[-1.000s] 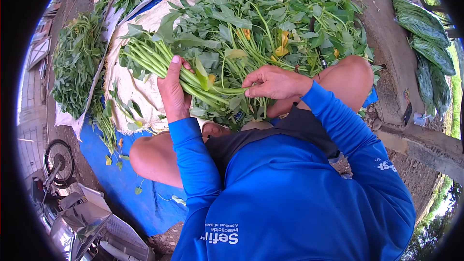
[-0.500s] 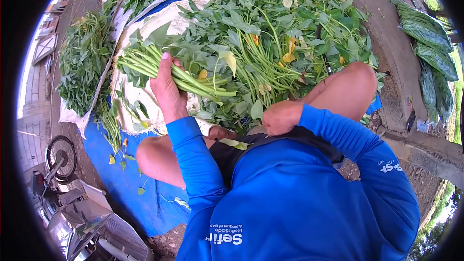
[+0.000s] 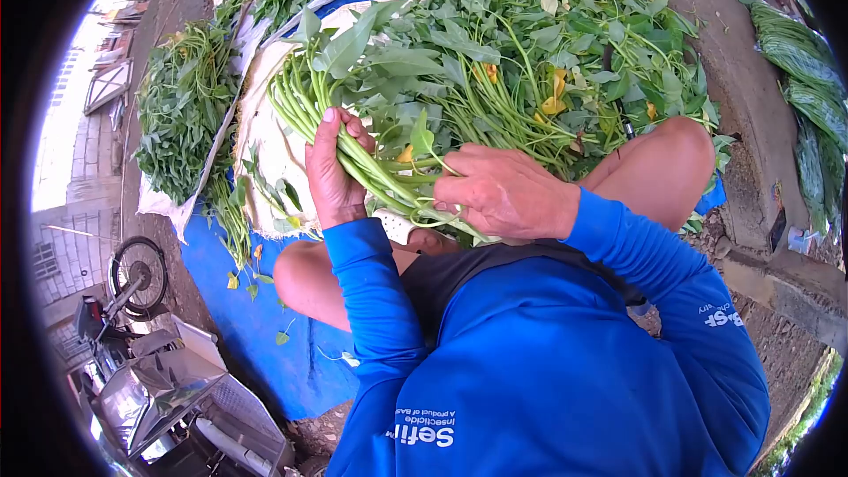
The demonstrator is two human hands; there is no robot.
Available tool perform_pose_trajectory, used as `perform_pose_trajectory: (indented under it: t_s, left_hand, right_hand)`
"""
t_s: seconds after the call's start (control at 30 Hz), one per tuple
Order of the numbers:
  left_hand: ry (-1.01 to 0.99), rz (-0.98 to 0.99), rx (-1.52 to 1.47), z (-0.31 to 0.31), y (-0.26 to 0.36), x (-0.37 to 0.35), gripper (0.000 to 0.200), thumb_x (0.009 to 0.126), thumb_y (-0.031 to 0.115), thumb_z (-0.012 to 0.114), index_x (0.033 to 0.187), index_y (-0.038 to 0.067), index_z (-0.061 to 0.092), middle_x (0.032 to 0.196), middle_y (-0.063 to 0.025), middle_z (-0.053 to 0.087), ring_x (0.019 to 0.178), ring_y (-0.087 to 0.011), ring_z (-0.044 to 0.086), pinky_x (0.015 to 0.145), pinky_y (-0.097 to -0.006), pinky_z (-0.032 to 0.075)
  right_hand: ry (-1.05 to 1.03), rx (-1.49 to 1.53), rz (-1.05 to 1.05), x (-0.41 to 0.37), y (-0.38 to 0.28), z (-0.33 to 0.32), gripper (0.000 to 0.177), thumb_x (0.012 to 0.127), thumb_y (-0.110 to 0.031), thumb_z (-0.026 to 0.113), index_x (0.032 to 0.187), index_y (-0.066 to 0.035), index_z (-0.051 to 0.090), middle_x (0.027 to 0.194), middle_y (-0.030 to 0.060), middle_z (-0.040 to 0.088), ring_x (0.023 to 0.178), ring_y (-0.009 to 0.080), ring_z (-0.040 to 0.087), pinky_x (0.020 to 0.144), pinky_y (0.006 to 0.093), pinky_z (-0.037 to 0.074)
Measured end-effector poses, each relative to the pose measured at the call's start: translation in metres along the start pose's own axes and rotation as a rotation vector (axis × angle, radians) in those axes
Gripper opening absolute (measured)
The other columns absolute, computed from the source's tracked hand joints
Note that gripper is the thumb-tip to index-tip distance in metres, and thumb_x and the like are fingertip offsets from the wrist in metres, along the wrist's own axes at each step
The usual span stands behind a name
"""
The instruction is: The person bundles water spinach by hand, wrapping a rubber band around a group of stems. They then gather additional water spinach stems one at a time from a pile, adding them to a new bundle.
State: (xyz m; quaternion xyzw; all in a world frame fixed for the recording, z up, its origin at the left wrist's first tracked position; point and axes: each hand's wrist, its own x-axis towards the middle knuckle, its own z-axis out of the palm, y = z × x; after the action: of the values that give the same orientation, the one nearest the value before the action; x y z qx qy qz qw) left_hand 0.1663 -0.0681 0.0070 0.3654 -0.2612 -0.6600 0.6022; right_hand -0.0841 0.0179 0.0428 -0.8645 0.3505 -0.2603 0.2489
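Note:
My left hand is closed round a bunch of water spinach, its thumb across the pale green stems and the leaves fanning out beyond. The cut stem ends slant down toward my lap. Curled in at those lower ends is my right hand, its fingers pinched on a stem with a small leaf. Part of the pinch is hidden behind the knuckles. Just past both hands lies a wide heap of loose water spinach, with some yellow leaves in it.
A pale sack and a blue tarp lie under the greens. Further bundles rest at the left. Plastic-wrapped long green produce lies at the right. A motorcycle stands at lower left, and my bent knees flank the work.
My right hand has risen from my lap to the bunch's stem ends. My left hand has moved a little right, and the bunch is tilted more steeply. The whole view has shifted slightly.

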Motion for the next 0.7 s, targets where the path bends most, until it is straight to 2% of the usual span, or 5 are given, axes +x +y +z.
perform_pose_trajectory:
  t_s: [0.33,0.5,0.57,0.63,0.7]
  left_hand:
    - [-0.163,-0.051,-0.440,-0.024,-0.004,0.010,0.022,0.110,0.030,0.063,0.103,0.009,0.064,0.081,0.0029,0.056,0.067,-0.0069,0.051,0.057,-0.0245,0.041]
    - [-0.356,-0.145,-0.514,-0.011,0.005,-0.002,0.023,0.110,0.031,0.061,0.102,0.009,0.060,0.079,0.0030,0.054,0.065,-0.0069,0.049,0.057,-0.0239,0.039]
    - [-0.440,-0.180,-0.517,-0.010,-0.001,-0.002,0.024,0.111,0.032,0.060,0.102,0.009,0.059,0.079,0.0029,0.054,0.065,-0.0070,0.049,0.058,-0.0239,0.039]
    - [-0.480,-0.211,-0.470,-0.005,-0.008,-0.004,0.025,0.110,0.033,0.061,0.102,0.010,0.058,0.078,0.0036,0.054,0.063,-0.0065,0.049,0.057,-0.0237,0.039]
    - [-0.523,-0.260,-0.427,0.002,-0.019,-0.004,0.026,0.109,0.034,0.062,0.100,0.011,0.057,0.077,0.0041,0.054,0.061,-0.0061,0.048,0.057,-0.0237,0.039]
  right_hand:
    - [0.057,-0.130,0.066,-0.043,-0.006,-0.067,0.014,0.084,-0.012,0.074,0.095,-0.012,0.067,0.085,0.0057,0.064,0.083,0.0299,0.064,0.069,0.0439,0.054]
    - [0.112,-0.791,0.837,-0.080,0.110,-0.121,0.026,0.093,-0.018,0.072,0.116,-0.006,0.071,0.104,0.0164,0.072,0.106,0.0369,0.070,0.087,0.0484,0.056]
    - [0.107,-0.905,0.916,-0.083,0.119,-0.126,0.038,0.095,-0.022,0.071,0.129,-0.005,0.071,0.114,0.0213,0.073,0.111,0.0387,0.070,0.092,0.0476,0.056]
    - [0.348,-0.543,0.512,-0.063,0.120,-0.119,0.044,0.098,-0.024,0.071,0.138,-0.004,0.069,0.124,0.0240,0.072,0.110,0.0381,0.072,0.094,0.0455,0.055]
    - [0.315,0.064,0.433,-0.010,0.061,-0.096,0.029,0.097,-0.020,0.072,0.117,0.001,0.077,0.108,0.0178,0.076,0.096,0.0252,0.073,0.082,0.0376,0.056]
